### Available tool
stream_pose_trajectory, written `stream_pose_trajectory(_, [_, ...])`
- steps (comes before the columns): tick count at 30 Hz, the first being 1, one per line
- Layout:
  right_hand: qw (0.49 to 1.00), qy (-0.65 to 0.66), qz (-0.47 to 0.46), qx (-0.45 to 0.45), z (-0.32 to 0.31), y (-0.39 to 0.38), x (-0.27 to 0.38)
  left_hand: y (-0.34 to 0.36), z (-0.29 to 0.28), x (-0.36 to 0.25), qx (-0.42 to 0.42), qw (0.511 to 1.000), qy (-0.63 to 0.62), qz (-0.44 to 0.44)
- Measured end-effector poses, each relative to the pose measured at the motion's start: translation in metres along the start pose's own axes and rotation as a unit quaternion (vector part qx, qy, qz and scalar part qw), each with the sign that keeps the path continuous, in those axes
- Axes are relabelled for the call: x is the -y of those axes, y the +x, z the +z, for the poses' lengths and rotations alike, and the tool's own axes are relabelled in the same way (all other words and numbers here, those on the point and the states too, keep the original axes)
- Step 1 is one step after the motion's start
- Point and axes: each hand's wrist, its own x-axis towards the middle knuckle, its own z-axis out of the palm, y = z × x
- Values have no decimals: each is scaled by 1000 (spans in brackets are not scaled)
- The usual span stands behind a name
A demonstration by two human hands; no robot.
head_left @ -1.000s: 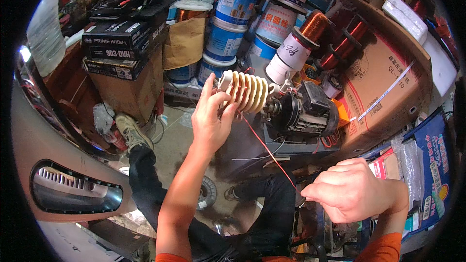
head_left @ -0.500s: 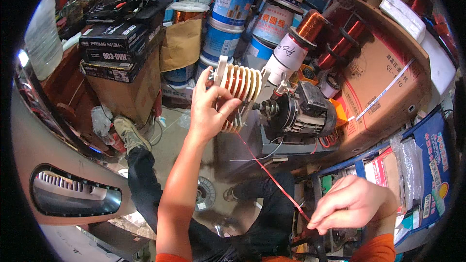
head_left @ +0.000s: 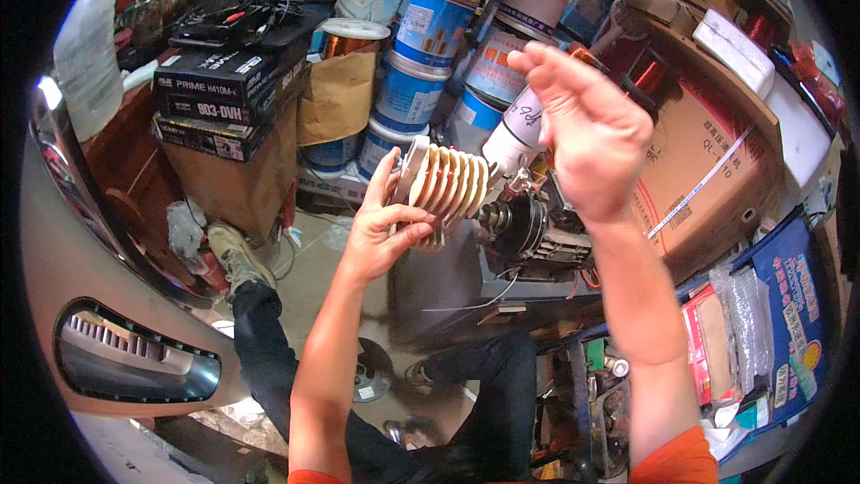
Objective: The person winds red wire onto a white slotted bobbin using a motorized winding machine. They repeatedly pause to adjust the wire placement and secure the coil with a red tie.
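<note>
My left hand (head_left: 381, 237) is closed around the near left end of a coil winding former (head_left: 448, 184). The former has several cream-coloured ribbed discs, with copper wire showing in the slots between them. Its right end is at the shaft of a motor-driven winder (head_left: 524, 224), partly hidden behind my right forearm. Up to the right of the former, my right hand (head_left: 596, 139) is raised with its fingers stretched out toward the upper left. It is somewhat blurred, and no wire can be made out in it.
Blue and white tubs (head_left: 417, 81) are stacked behind the former. A white cone (head_left: 515, 134) stands behind my right hand. A large carton (head_left: 694, 161) is at the right, above a blue bag (head_left: 788, 314). Black boxes (head_left: 210, 90) sit on a carton at the left.
My right hand has swung up from the lower right, where it pinched a taut red wire. That stretch of wire no longer shows. The former and my left hand have shifted slightly downward.
</note>
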Motion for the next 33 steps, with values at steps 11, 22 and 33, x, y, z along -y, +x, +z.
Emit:
stream_pose_trajectory(11, [651, 0, 360, 668, -35, -36, 40, -9, -16, 11, -18, 1000, 21, 3])
stream_pose_trajectory(22, [699, -561, -185, 402, 12, -13, -6, -7, -13, 23, -40, 999, -15, -26])
stream_pose_trajectory(33, [903, -244, -128, 330, 59, -53, -37, -3, -3, 28, -52, 990, -128, -38])
